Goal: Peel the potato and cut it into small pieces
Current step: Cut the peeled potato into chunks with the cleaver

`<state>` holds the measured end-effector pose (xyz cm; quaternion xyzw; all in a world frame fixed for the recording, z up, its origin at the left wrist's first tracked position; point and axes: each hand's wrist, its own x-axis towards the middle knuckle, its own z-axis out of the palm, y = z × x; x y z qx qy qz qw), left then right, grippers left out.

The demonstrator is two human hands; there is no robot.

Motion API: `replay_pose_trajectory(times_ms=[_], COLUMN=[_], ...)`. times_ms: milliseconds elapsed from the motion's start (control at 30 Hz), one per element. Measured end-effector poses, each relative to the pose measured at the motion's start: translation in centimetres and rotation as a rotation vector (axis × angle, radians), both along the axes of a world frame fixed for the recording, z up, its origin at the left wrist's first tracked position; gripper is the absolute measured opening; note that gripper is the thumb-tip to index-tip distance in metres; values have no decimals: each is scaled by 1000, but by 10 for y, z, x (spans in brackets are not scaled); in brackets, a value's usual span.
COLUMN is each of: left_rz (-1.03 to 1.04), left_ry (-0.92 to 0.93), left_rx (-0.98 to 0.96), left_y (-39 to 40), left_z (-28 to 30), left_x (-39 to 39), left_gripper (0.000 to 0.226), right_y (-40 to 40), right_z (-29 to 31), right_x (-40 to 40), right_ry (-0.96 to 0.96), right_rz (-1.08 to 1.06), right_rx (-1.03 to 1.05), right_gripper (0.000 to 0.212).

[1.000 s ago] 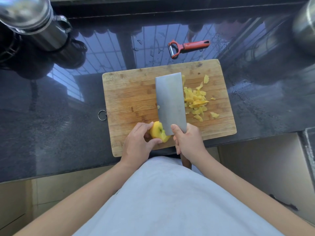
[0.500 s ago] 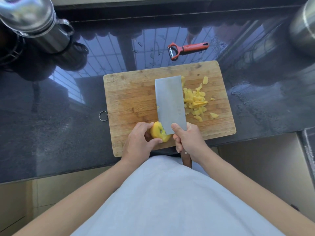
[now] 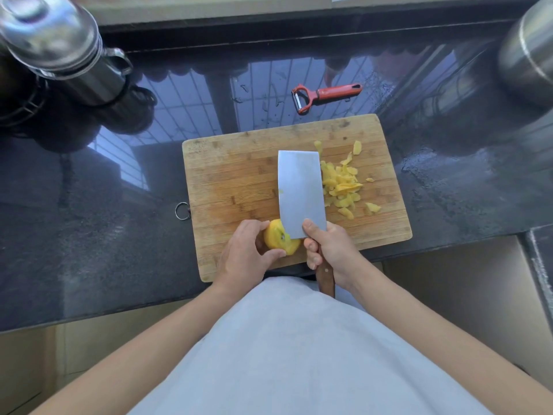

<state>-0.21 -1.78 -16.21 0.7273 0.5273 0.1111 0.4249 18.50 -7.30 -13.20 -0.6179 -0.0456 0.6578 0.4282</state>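
A yellow peeled potato piece (image 3: pixel 279 237) sits near the front edge of the wooden cutting board (image 3: pixel 236 181). My left hand (image 3: pixel 247 253) grips it from the left, thumb under and fingers over. My right hand (image 3: pixel 327 250) holds the wooden handle of a wide cleaver (image 3: pixel 300 191), with the forefinger laid on the blade. The blade's left edge rests against the right side of the potato. A pile of small cut potato pieces (image 3: pixel 341 184) lies on the board to the right of the blade.
An orange-handled peeler (image 3: pixel 324 94) lies on the wet dark granite counter (image 3: pixel 89 235) behind the board. A steel lidded jug (image 3: pixel 62 52) stands at the back left, and a steel pot (image 3: pixel 529 55) at the back right. The counter's front edge runs just below the board.
The hands, cleaver and potato hold nearly the same positions. The view has shifted slightly.
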Motion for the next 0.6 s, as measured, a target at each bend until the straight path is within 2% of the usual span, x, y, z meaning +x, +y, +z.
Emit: replay_pose_trajectory(times_ms=[100, 233, 333, 467, 600], left_rz=[-17, -141, -477, -960, -1270], left_ry=[10, 27, 12, 8, 86], left_rx=[-24, 27, 312, 680, 843], left_y=[1, 6, 23, 61, 79], left_z=[2, 10, 15, 22, 33], left_x=[1, -1, -5, -3, -1], left_gripper=[60, 73, 64, 32, 29], right_y=[1, 3, 4, -2, -9], right_z=[1, 10, 21, 34, 37], right_x=[2, 11, 25, 43, 48], right_ry=[0, -121, -220, -276, -327], right_rz=[1, -6, -44, -86, -32], right_rx=[4, 24, 33, 58, 48], right_gripper=[20, 18, 17, 17, 24])
